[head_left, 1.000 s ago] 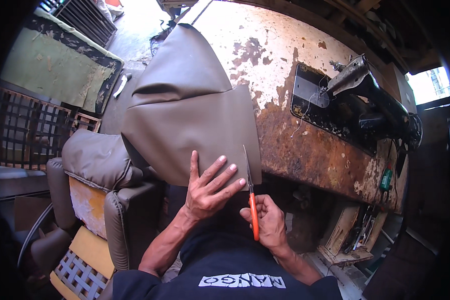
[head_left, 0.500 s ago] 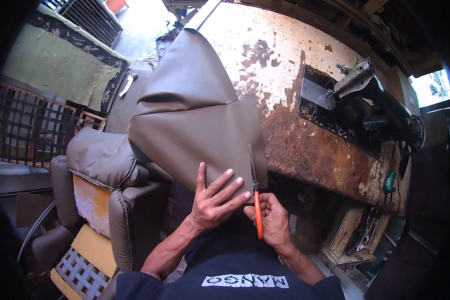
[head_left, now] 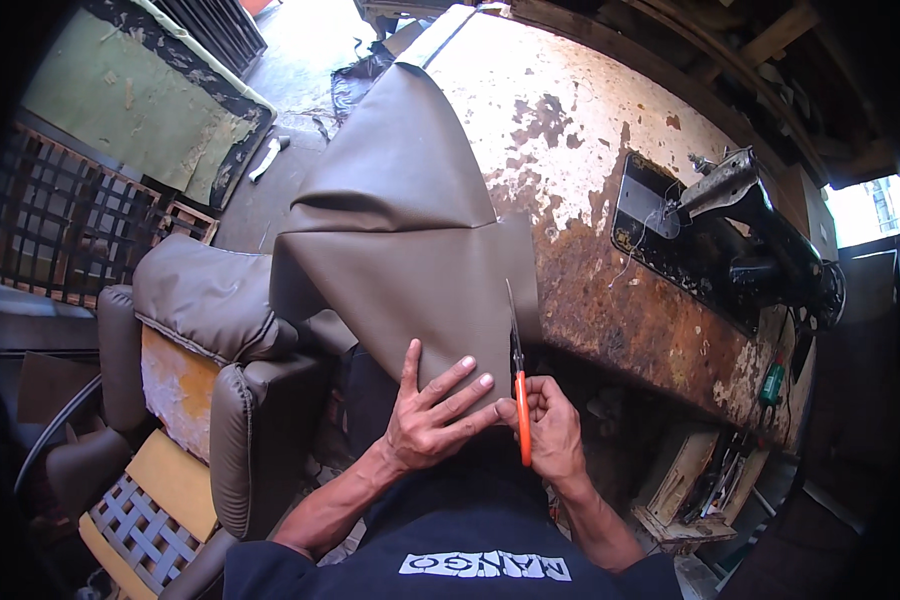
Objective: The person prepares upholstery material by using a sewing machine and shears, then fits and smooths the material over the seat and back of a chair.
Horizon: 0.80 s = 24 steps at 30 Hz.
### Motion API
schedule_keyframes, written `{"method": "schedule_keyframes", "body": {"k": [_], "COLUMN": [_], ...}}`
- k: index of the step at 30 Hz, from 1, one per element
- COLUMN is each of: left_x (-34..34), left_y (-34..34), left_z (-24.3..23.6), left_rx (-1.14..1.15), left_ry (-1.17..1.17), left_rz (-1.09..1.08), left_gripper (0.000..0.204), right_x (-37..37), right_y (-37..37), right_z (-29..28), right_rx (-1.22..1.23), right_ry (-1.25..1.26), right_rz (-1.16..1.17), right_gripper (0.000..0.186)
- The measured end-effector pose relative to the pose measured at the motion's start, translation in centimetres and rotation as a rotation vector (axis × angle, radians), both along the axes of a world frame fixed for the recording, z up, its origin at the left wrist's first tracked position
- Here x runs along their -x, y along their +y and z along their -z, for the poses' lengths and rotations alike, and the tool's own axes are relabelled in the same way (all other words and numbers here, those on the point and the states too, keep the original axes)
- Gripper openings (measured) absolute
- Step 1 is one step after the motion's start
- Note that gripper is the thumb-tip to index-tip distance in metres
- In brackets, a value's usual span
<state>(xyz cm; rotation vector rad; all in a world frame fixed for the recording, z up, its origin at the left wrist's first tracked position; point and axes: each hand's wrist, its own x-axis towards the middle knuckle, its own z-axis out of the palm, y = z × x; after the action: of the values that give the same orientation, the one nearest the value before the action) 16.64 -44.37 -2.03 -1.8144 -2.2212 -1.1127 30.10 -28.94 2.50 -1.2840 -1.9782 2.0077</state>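
Fingers of a worker's left hand lay spread on the near end of a brown leather-like sheet, while those of the right hand were closed around the orange handles of a pair of scissors, its blades pointing away along the sheet near its right edge. Creased across its middle, the sheet partly covered the left side of a worn counter, whose pale coating had flaked to rusty brown. A black sewing machine stood at the counter's right, with a green-handled tool near its corner and a wooden box of tools below. At left, a brown padded armchair stood near a dark lattice frame and a scuffed green panel.
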Motion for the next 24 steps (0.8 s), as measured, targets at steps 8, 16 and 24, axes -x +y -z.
{"method": "schedule_keyframes", "body": {"k": [8, 16, 24], "left_x": [-1.0, -1.2, -1.4], "left_y": [-0.5, -0.8, -1.6], "left_z": [0.4, 0.7, 0.1], "left_rx": [-0.008, 0.018, 0.013], "left_ry": [-0.017, -0.025, -0.041], "left_rz": [0.009, 0.025, 0.031], "left_gripper": [0.038, 0.043, 0.045], "right_x": [0.7, 1.0, 1.6], "right_y": [0.2, 0.9, 0.6], "right_z": [0.1, 0.2, -0.5], "right_rx": [0.051, 0.055, 0.063], "right_ry": [-0.011, 0.0, -0.037], "right_rz": [0.011, -0.007, -0.013], "right_gripper": [0.046, 0.049, 0.046]}}
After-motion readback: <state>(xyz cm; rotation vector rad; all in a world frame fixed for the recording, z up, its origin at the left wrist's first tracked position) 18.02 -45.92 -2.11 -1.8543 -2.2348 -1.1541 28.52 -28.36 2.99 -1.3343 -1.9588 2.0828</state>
